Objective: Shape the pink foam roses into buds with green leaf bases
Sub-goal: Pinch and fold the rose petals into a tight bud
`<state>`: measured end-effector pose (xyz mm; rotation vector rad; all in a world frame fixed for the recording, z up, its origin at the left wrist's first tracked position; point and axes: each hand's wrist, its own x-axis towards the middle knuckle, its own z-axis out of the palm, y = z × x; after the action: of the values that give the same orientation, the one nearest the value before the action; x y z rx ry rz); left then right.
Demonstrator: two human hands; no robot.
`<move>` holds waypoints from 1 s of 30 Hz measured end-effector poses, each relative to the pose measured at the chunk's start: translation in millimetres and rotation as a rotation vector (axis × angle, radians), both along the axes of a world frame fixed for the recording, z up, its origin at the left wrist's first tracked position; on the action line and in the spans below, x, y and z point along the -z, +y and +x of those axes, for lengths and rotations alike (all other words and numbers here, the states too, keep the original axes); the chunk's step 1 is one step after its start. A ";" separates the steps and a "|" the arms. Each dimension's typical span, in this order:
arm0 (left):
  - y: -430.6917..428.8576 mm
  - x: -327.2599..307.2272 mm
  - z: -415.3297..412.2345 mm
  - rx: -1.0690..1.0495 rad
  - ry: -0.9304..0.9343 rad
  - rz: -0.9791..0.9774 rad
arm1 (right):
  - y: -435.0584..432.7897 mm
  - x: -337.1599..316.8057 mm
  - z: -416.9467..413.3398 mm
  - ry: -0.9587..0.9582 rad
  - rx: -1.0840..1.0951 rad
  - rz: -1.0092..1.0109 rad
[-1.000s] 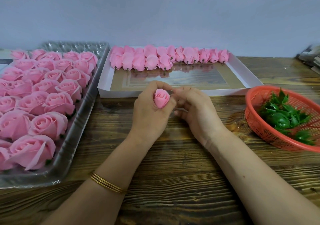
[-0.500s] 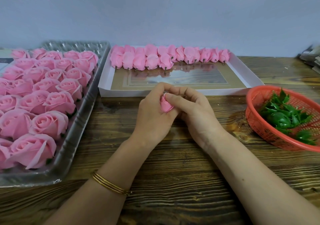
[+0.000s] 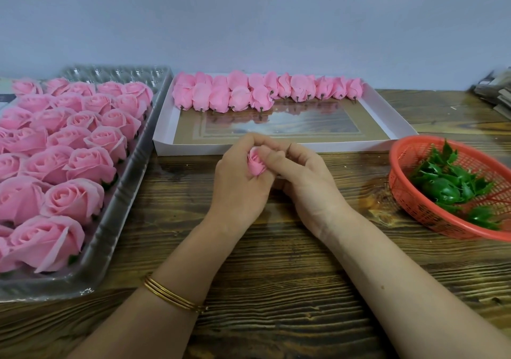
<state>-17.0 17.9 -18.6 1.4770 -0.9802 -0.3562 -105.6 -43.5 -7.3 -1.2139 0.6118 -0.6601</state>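
Observation:
A small pink foam rose (image 3: 256, 162) sits between both hands above the middle of the wooden table (image 3: 276, 289). My left hand (image 3: 237, 181) curls round it from the left. My right hand (image 3: 301, 176) presses its thumb and fingers against the rose's right side, hiding part of it. Several open pink roses (image 3: 74, 162) fill a clear plastic tray (image 3: 121, 201) at the left. Several shaped pink buds (image 3: 240, 90) lie in rows at the back of a white box lid (image 3: 276, 147). Green leaf bases (image 3: 448, 184) lie in an orange basket (image 3: 409, 193) at the right.
A grey wall rises behind the table. A stack of papers or card (image 3: 495, 96) lies at the far right edge. Bare wood shows in front of my forearms and between the lid and the basket.
My right hand closed in over the rose, which was fully visible in my left hand one second ago. Both hands stayed at the same spot.

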 end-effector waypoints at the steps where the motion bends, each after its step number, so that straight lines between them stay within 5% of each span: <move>1: -0.7 -0.1 0.8 -0.028 0.018 -0.017 | -0.6 0.2 1.2 0.013 0.011 -0.004; 5: -1.8 -2.1 4.3 -0.108 0.149 -0.101 | -3.4 2.2 3.8 -0.001 0.038 0.029; 16: -2.0 -4.7 1.3 -0.055 0.423 -0.196 | 4.0 7.9 2.4 0.128 -0.067 -0.339; 30: -3.1 -4.8 0.8 0.074 0.475 -0.193 | 3.3 5.5 0.1 0.081 -0.066 -0.412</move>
<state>-16.2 14.8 -13.8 1.1119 -0.6653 -0.6168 -105.4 -40.2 -12.9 -1.6434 0.5136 -0.7043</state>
